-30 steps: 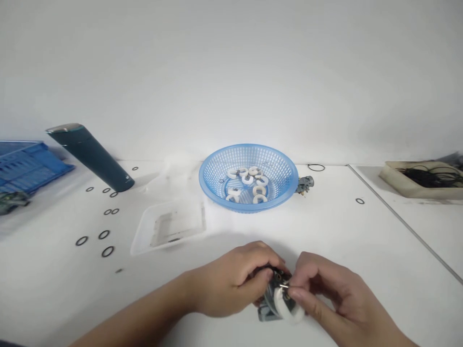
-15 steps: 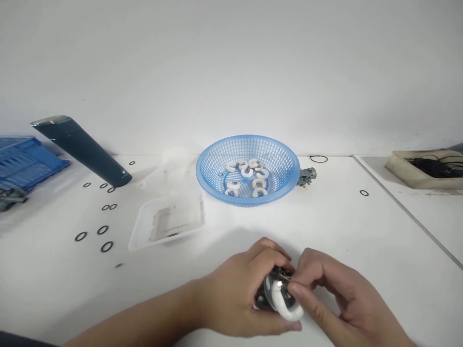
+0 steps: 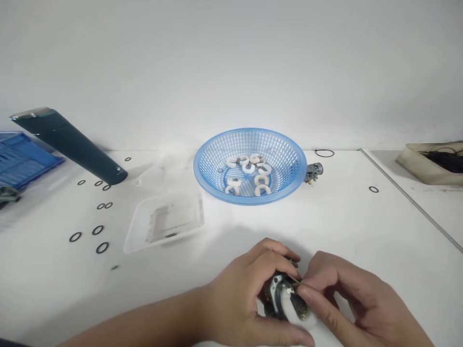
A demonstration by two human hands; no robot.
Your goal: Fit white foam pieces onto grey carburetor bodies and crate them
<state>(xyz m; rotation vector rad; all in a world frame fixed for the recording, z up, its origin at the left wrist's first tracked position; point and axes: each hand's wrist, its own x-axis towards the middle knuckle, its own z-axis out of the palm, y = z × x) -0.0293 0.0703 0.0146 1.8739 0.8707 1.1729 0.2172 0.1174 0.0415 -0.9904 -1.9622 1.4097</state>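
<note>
Two grips, I see: left fingers (image 3: 267, 262) wrapped around the part (image 3: 288, 304), just turned, baring its flange (image 3: 275, 289) near right fingers (image 3: 320, 302) pinching a pin (image 3: 294, 279).

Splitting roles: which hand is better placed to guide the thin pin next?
Right hand, likely: it pinches the thin pin between thumb and finger, at the held part. Left hand is wrapped around that part, so seems occupied.

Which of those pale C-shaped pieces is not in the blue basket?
The pale piece against the metal part in the person's left hand; the others in view all lie inside the blue basket.
</note>
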